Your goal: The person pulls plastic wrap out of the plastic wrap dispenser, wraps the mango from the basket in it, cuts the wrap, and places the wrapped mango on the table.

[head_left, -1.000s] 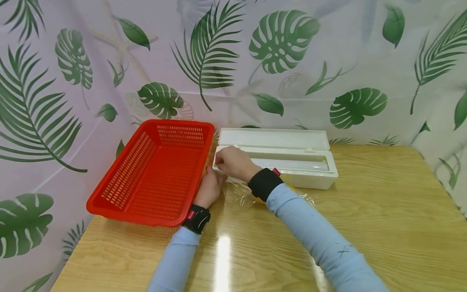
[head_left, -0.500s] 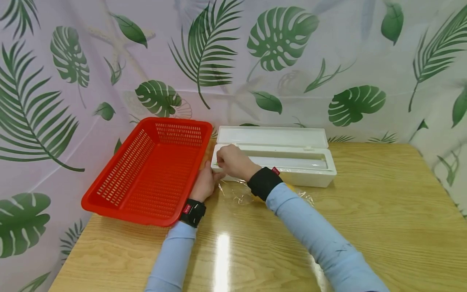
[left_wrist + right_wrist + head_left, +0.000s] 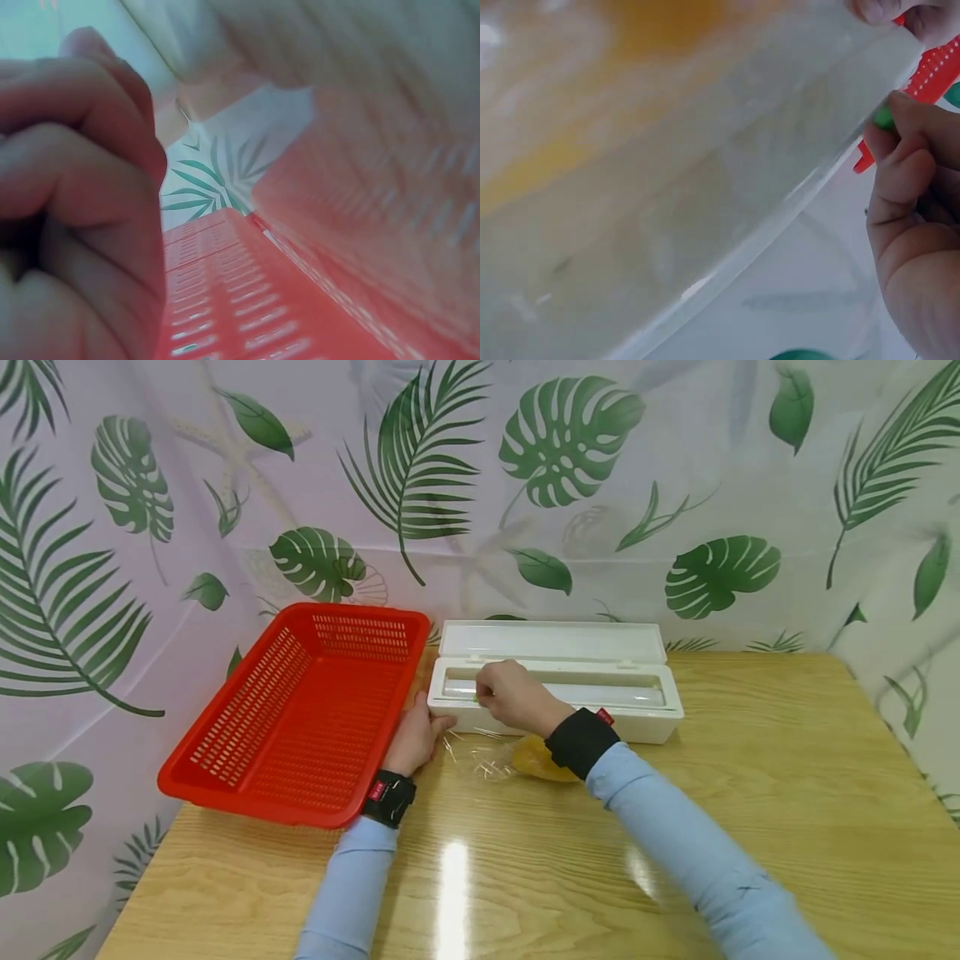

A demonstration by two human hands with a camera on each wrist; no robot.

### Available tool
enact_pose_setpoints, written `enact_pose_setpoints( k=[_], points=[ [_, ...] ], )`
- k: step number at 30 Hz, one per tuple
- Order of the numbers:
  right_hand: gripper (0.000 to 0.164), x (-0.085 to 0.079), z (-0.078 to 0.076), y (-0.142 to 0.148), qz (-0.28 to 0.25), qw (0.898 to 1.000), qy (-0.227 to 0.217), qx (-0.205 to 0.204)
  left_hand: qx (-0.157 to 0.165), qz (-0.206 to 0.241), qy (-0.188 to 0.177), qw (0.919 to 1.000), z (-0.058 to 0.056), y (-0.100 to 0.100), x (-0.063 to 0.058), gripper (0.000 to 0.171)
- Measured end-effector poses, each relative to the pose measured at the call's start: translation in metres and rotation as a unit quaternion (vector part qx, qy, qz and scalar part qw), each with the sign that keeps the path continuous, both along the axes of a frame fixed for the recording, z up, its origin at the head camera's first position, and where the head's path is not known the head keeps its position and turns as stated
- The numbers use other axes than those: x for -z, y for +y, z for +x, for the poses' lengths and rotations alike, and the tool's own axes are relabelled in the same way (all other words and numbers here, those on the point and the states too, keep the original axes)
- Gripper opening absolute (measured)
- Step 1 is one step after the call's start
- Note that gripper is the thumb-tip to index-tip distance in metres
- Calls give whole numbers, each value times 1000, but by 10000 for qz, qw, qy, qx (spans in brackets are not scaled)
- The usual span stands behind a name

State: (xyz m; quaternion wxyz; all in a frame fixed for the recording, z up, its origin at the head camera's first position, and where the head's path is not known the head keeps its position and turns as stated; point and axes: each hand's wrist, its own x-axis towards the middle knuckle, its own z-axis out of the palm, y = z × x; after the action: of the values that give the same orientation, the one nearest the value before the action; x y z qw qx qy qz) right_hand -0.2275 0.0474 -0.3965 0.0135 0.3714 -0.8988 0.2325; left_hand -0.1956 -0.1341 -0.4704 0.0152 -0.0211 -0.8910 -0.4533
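Observation:
A long white cling film dispenser [image 3: 637, 727] stands on the table with its lid [image 3: 555, 639] tipped back and a pale roll [image 3: 600, 693] inside. My right hand [image 3: 517, 697] pinches a small green slide cutter [image 3: 884, 117] at the dispenser's front edge, left of its middle. At the dispenser's left end, my left hand [image 3: 415, 735] grips the corner, thumb along the front face; its fingers look curled in the left wrist view. Clear cling film [image 3: 483, 764] hangs from the front onto the table, over a rounded yellow thing [image 3: 536, 760] partly hidden by my right wrist.
A red slotted plastic basket [image 3: 315, 735] stands to the left, its right rim close against my left hand and wrist. Behind the table [image 3: 787, 793] hangs a leaf-patterned cloth [image 3: 600, 568], near the dispenser's raised lid.
My right hand has slid rightward along the dispenser's front edge with the cutter, baring the dispenser's left end and more of the yellow thing. The left hand has shifted slightly and stays at the corner.

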Motion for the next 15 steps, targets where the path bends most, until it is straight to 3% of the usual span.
enact_pose_setpoints(
  k=[4,15],
  points=[
    [8,-2,5,28,-133,9995,-227,166,4,78,-189,9998,1,-2,-3,35],
    [6,3,17,99,-387,9984,-7,417,20,98,-321,9994,3,0,-6,34]
  ],
)
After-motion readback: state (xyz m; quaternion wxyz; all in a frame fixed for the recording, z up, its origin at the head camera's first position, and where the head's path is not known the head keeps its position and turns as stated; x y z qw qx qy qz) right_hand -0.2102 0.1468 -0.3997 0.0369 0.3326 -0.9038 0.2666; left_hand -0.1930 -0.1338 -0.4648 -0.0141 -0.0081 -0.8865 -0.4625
